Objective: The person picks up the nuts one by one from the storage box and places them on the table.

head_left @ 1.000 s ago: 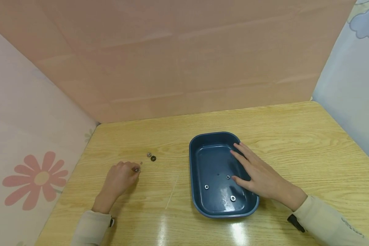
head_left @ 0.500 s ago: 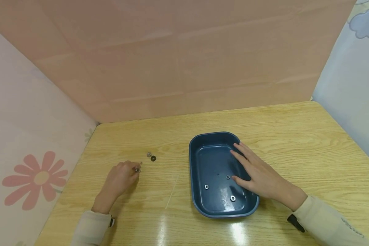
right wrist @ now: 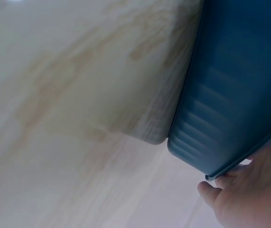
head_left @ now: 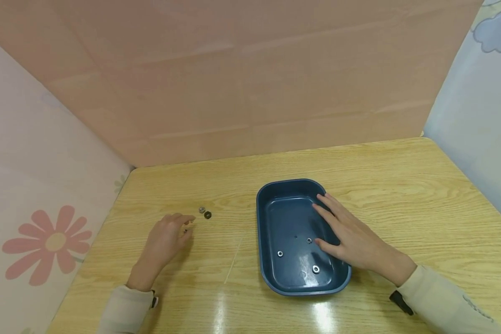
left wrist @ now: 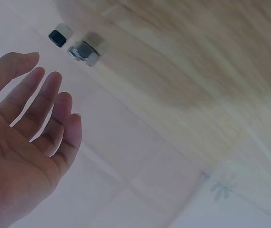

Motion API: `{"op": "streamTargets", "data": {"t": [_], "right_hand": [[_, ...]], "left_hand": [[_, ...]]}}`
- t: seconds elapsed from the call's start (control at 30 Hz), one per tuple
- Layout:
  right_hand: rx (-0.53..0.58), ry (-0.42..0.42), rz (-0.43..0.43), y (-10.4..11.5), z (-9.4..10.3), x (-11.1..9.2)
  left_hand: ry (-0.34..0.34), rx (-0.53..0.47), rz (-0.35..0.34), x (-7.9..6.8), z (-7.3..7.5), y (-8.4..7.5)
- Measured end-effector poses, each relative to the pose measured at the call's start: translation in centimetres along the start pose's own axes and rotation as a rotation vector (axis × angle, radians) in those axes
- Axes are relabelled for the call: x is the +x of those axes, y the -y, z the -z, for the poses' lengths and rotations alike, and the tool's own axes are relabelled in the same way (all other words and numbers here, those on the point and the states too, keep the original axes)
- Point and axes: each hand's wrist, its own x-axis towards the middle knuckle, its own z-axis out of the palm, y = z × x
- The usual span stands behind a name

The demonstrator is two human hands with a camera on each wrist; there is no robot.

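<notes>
My left hand point(head_left: 164, 239) hovers low over the table at the left, thumb and fingers parted. A small metal nut point(head_left: 185, 230) shows between its fingertips, on the table. Just beyond them lie a silver nut point(head_left: 202, 210) and a dark nut point(head_left: 208, 215). The left wrist view has the palm bare, with the dark nut point(left wrist: 58, 38) and a silver nut point(left wrist: 89, 53) past the fingers. My right hand point(head_left: 350, 236) rests over the right rim of a blue tray point(head_left: 271, 283), fingers extended over its inside. Three metal nuts, one being this larger nut point(head_left: 315, 269), lie on the tray's floor.
The wood-grain table point(head_left: 384, 185) is bounded by a pinkish sheet point(head_left: 250, 93) at the back. A flower-patterned wall point(head_left: 46, 162) stands at the left, and a pale wall point(head_left: 480, 116) at the right.
My left thumb and fingers have spread apart from the small nut they were pinching, and the hand has shifted slightly. The right hand and tray stay put.
</notes>
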Motion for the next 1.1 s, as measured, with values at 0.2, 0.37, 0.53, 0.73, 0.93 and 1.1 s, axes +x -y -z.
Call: {"op": "streamTargets", "data": {"t": [0.2,0.37,0.53,0.73,0.93,1.1], "right_hand": [[-0.006,-0.013,0.006,0.0,0.0,0.0],[-0.013,-0.032,0.019,0.0,-0.1,0.0],[-0.016,-0.014,0.011,0.0,0.0,-0.1],[-0.007,-0.006,0.002,0.0,0.0,-0.1],[-0.009,-0.008,0.003,0.0,0.1,-0.1],[-0.009,-0.009,0.005,0.0,0.0,-0.1]], "left_hand": [[-0.030,-0.031,-0.056,0.3,0.4,-1.4],[-0.047,-0.051,-0.107,0.7,0.6,-2.6],[-0.036,-0.108,-0.141,1.1,0.8,-3.8],[-0.032,-0.161,-0.171,1.6,0.7,-5.1],[-0.004,-0.163,-0.198,2.1,0.4,-6.2],[-0.003,-0.158,-0.215,2.3,0.3,-7.1]]}}
